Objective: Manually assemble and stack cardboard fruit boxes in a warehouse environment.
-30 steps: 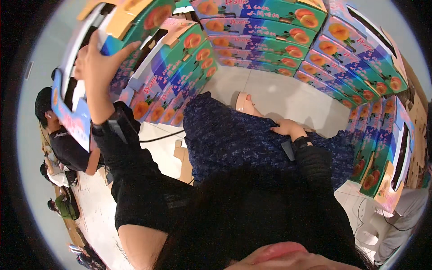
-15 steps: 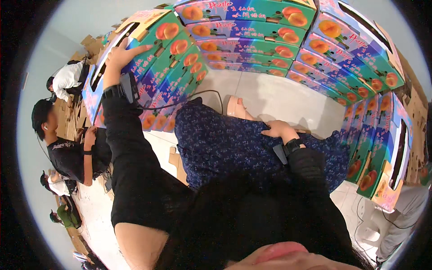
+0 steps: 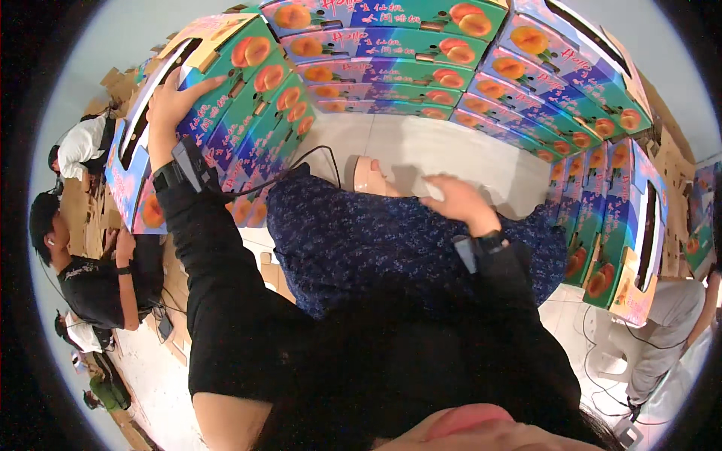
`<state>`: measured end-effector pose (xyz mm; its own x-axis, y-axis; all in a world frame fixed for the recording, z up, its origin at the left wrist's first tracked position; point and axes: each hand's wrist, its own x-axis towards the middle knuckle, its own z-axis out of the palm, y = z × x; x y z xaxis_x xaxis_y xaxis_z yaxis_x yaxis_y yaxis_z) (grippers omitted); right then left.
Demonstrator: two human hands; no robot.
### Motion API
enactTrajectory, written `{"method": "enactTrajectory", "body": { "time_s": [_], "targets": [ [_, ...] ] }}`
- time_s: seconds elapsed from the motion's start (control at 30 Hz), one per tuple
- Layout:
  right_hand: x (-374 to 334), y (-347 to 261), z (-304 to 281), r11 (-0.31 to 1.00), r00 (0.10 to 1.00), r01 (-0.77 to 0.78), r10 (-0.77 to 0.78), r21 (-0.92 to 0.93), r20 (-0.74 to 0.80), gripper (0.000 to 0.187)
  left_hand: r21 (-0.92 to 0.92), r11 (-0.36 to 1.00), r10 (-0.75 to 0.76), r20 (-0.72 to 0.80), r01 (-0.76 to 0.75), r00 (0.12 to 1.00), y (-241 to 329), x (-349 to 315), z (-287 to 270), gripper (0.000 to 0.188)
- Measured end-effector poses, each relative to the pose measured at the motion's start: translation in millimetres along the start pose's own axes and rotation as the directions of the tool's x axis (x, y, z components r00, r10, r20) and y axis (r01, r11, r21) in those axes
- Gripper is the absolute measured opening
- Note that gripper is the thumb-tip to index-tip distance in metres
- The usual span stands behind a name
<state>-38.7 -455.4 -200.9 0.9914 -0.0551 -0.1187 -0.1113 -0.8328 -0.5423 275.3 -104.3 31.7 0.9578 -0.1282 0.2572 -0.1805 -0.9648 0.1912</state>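
Observation:
My left hand point(image 3: 167, 105) rests on the top edge of a stack of peach-printed cardboard boxes point(image 3: 226, 98) at the left. Its thumb stretches over the green and blue front, and the other fingers lie beside the long slot in the top box. My right hand point(image 3: 460, 203) hovers over the dark blue floral skirt point(image 3: 376, 233) on my lap. Its fingers are drawn together around a small pale patch at the tips, too blurred to name. Dark devices on straps sit on both wrists, with a cable point(image 3: 301, 158) running from the left one.
More box stacks stand ahead point(image 3: 376, 49), at the far right point(image 3: 564, 75) and at the near right point(image 3: 602, 203). A pale shoe point(image 3: 368, 177) shows on the tiled floor. Several people sit at the left; a seated person's grey trousers point(image 3: 669, 323) show at the right.
My right hand has lifted off the skirt, and its fingers have moved together. My left hand stays on the box stack. The whole view has shifted, so the surroundings sit further left.

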Motion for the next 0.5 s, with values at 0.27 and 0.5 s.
{"method": "enactTrajectory", "body": {
  "time_s": [0.27,0.5],
  "targets": [
    [-21,-7,-211,0.897,0.616,-0.128,-0.263,-0.423,-0.742,0.068,0.092,0.994,-0.051,-0.045,0.055,0.998,-5,-1,8,0.114],
    [11,66,-340,0.700,0.510,-0.456,-0.301,-0.550,-0.806,0.067,0.078,0.996,-0.029,-0.057,0.034,0.998,7,-5,4,0.111]
  ]
}}
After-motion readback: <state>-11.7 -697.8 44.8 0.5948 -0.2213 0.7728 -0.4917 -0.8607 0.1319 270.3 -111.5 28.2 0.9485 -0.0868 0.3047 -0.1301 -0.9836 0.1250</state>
